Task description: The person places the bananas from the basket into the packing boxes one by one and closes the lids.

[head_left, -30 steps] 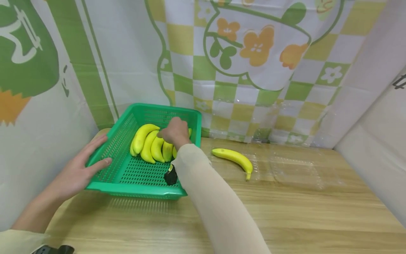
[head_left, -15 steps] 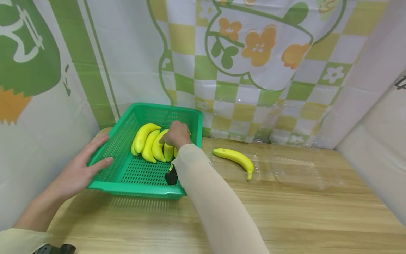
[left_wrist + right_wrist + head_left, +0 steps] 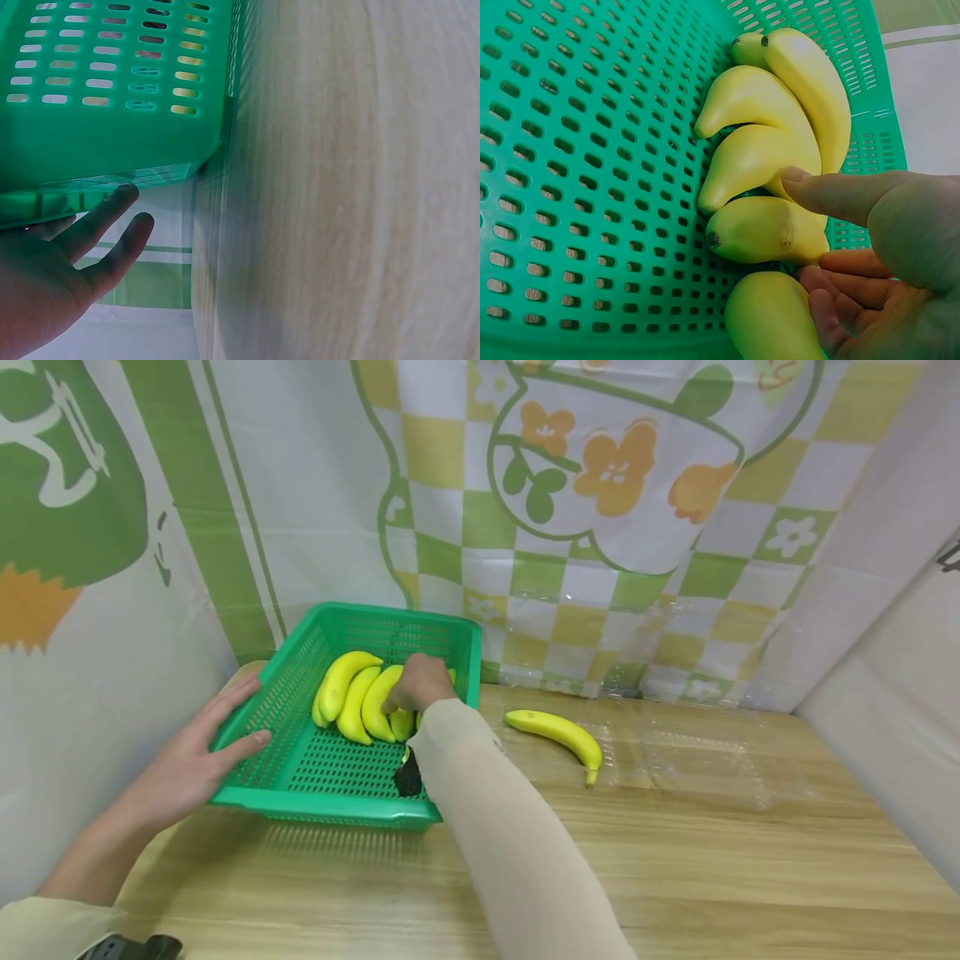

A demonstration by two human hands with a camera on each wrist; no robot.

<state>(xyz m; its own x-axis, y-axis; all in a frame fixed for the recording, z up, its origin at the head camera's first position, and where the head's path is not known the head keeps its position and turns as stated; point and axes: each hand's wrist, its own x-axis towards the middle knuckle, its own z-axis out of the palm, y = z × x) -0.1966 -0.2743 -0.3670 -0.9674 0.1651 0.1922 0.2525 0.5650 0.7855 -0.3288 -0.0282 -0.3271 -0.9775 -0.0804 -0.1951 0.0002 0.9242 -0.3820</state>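
Observation:
A green plastic basket (image 3: 330,810) stands on the table at left in the head view. Several yellow bananas (image 3: 350,703) lie side by side in it. My right hand (image 3: 422,682) reaches down among them, knuckles up. In the right wrist view, its thumb and bent fingers come to either side of a greenish-tipped banana (image 3: 757,229); another banana (image 3: 771,319) lies beside the fingers. My left hand (image 3: 191,760) holds the basket's left rim, thumb over the edge and fingers along the outside. The left wrist view shows two extended fingers (image 3: 124,251) at the basket wall.
A single banana (image 3: 558,735) lies right of the basket on clear plastic packaging (image 3: 701,760). The wooden table (image 3: 712,877) extends to the right. A patterned curtain (image 3: 585,543) hangs close behind, and pale cloth walls close in both sides.
My right hand has sunk lower among the bananas and turned slightly, uncovering more of the banana on its left. The left hand keeps its place on the basket.

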